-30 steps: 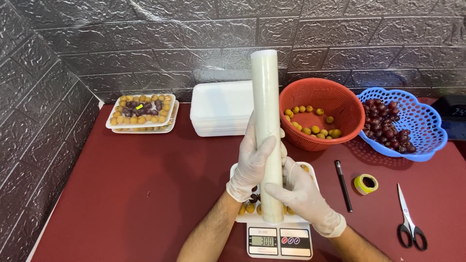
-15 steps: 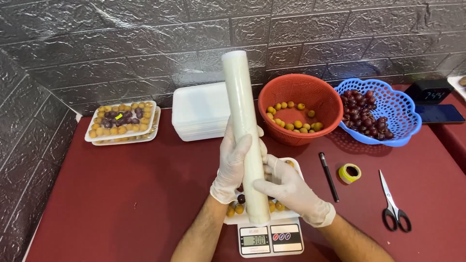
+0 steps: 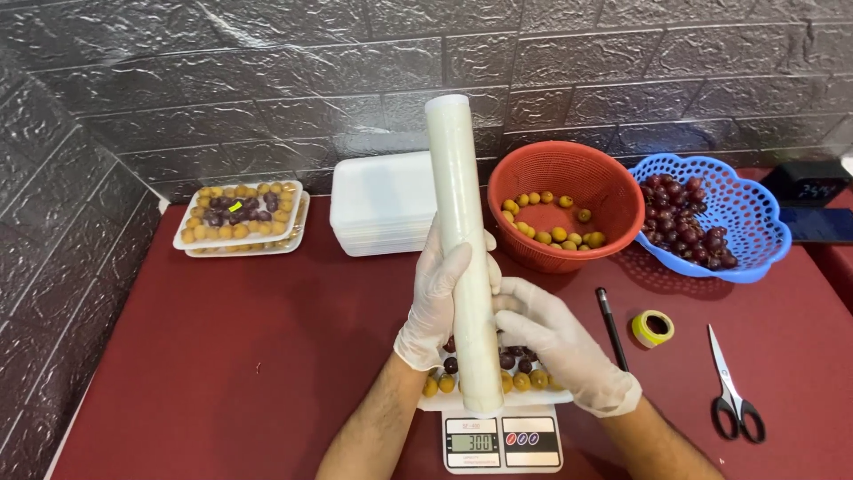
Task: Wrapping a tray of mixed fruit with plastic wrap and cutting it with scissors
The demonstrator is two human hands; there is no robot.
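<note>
One roll (image 3: 464,258) of clear film, upright and leaning slightly, over one white tray (image 3: 435,402) of yellow and dark fruit on one scale (image 3: 502,442) at the near table (image 3: 222,356) edge. Two gloved hands on the roll: left hand (image 3: 437,298) wrapped around its middle from the left, fingers curled closed on it, wrist bent up from a bare forearm; right hand (image 3: 551,333) lower, palm down, fingertips touching the roll's right side, grip less clear. Two baskets at the back right: one red basket (image 3: 613,191) with a small heap of yellow fruit, one blue basket (image 3: 755,231) with dark fruit, just beside each other. One stack of empty white trays (image 3: 378,204) behind the roll. Two filled trays (image 3: 235,218), stacked, at the back left. Right of the hands, one black pen (image 3: 611,327), one yellow tape roll (image 3: 653,327), one pair of scissors (image 3: 730,391), all apart.
</note>
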